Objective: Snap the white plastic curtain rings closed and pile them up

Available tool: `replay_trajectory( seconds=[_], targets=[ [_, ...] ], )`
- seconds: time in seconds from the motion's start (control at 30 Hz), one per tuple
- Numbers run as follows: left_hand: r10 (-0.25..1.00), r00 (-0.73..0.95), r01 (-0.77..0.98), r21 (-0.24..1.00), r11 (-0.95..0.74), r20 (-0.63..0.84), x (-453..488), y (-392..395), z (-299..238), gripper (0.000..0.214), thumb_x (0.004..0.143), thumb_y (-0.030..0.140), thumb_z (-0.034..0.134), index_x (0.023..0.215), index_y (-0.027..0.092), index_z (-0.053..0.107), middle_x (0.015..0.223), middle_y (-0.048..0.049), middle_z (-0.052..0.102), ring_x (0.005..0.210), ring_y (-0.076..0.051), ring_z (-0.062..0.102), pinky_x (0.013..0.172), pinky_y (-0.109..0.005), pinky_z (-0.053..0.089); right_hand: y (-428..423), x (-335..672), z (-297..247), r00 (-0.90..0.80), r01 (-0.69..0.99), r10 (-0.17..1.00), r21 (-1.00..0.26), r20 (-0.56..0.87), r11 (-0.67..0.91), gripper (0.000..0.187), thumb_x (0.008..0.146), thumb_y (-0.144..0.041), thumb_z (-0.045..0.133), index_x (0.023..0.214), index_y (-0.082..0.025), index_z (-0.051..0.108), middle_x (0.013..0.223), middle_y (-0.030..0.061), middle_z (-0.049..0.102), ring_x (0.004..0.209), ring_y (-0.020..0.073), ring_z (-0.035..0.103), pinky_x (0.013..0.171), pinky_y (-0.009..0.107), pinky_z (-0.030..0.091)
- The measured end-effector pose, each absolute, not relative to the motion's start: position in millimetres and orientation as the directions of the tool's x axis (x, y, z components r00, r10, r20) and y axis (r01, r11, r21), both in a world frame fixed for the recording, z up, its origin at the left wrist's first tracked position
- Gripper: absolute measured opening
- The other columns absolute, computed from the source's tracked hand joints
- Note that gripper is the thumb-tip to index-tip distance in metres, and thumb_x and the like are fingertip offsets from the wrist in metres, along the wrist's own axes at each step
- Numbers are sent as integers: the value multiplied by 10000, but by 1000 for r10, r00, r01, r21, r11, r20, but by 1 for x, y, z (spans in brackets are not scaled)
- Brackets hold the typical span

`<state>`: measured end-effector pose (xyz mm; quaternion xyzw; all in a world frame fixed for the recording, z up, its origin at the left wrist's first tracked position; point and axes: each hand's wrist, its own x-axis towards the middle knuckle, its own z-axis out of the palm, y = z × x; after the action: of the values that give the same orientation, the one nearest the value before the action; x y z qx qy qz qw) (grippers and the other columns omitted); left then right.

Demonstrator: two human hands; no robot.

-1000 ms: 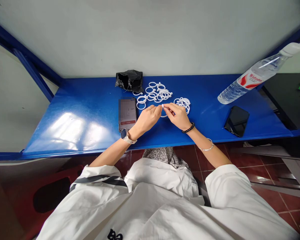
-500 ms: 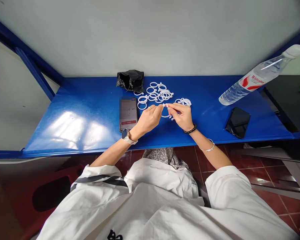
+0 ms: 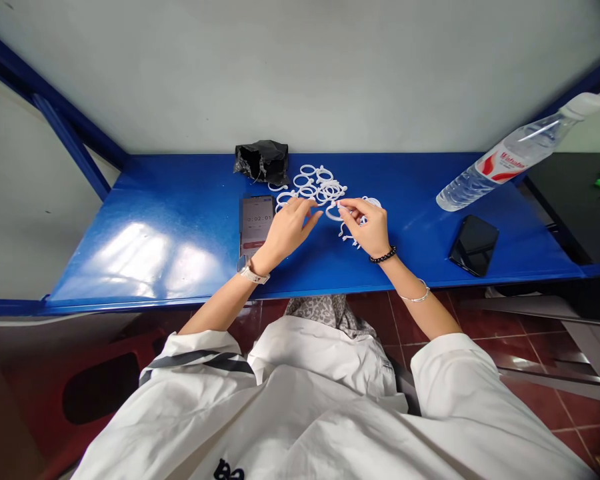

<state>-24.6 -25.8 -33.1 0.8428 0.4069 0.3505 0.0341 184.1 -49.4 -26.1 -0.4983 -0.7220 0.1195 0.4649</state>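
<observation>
On the blue table (image 3: pixel 170 240) lies a loose heap of white plastic rings (image 3: pixel 316 186). My right hand (image 3: pixel 367 227) pinches one white ring (image 3: pixel 334 214) between thumb and fingertips, with more linked rings hanging under the palm. My left hand (image 3: pixel 286 230) has its fingers stretched out and reaches towards the heap, fingertips beside a ring at the heap's near left edge. It holds nothing. A small group of rings (image 3: pixel 371 201) lies just beyond my right hand.
A phone with a lit timer screen (image 3: pixel 257 223) lies left of my left hand. A crumpled black bag (image 3: pixel 261 161) sits behind the rings. A water bottle (image 3: pixel 510 160) leans at the right, with a dark phone (image 3: pixel 473 244) near it.
Both hands pinched one ring together before. Now my left hand has let go, opened and moved forward to the heap; my right hand keeps the ring and has shifted slightly right.
</observation>
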Motion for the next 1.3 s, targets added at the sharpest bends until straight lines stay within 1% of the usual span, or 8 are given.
replay_trajectory(
  seconds=[0.2,0.33,0.47,0.6,0.7,0.83,1.0,1.3],
  targets=[
    [787,401,800,239,-551,469,-51,-6,-33,116,953,233,564,962,177,665,959,-117,656,967,-287,617,825,-392,512,-38,214,-22,71,903,808,-381,586,197,222,939,-251,548,997,-204,758,968,94,762,628,197,617,605,321,445],
    [816,447,838,147,-525,367,-54,-3,-46,79,905,221,631,863,158,652,933,-151,658,981,-335,609,790,-418,509,-34,225,-25,57,957,903,-280,425,71,195,888,-214,580,945,-196,766,977,105,757,745,251,667,562,314,376],
    [816,437,842,146,-519,379,-49,-3,-57,129,890,107,551,793,167,612,900,-159,660,969,-330,608,794,-420,499,-33,225,-28,64,962,906,-268,419,56,229,924,-253,542,888,-187,758,930,115,740,714,242,649,538,308,348],
    [819,437,780,295,-551,373,-48,-3,-46,185,878,99,514,724,189,561,818,-126,666,878,-285,635,758,-387,504,-34,225,-25,84,946,888,-315,452,71,220,931,-261,551,882,-184,751,993,118,729,671,213,622,549,307,378],
    [814,475,568,589,-574,335,-48,-6,-28,98,889,216,572,796,192,593,803,-69,702,767,-204,657,717,-324,516,-36,219,-22,-5,866,880,-438,474,240,187,933,-255,569,901,-193,743,985,97,726,647,179,612,589,308,449],
    [846,503,248,907,-341,180,-47,-12,-14,161,895,341,593,858,184,593,838,-69,748,754,-170,697,648,-270,536,-41,198,-23,-197,649,880,-615,432,447,184,943,-266,560,967,-195,728,938,72,725,694,167,648,574,275,497],
    [857,504,114,975,-191,109,-42,-15,-11,301,882,449,644,784,169,594,775,-60,722,707,-141,682,714,-287,574,-45,177,-32,-327,484,862,-715,387,505,306,964,-341,548,1211,-205,666,1043,84,732,788,179,674,640,284,558],
    [737,658,165,925,-344,156,-27,-28,-19,516,957,665,498,852,168,585,824,-76,729,775,-164,682,739,-292,549,-49,173,-31,-359,692,825,-468,436,549,201,981,-306,516,844,-204,623,649,4,593,577,156,531,590,286,370]
  ],
)
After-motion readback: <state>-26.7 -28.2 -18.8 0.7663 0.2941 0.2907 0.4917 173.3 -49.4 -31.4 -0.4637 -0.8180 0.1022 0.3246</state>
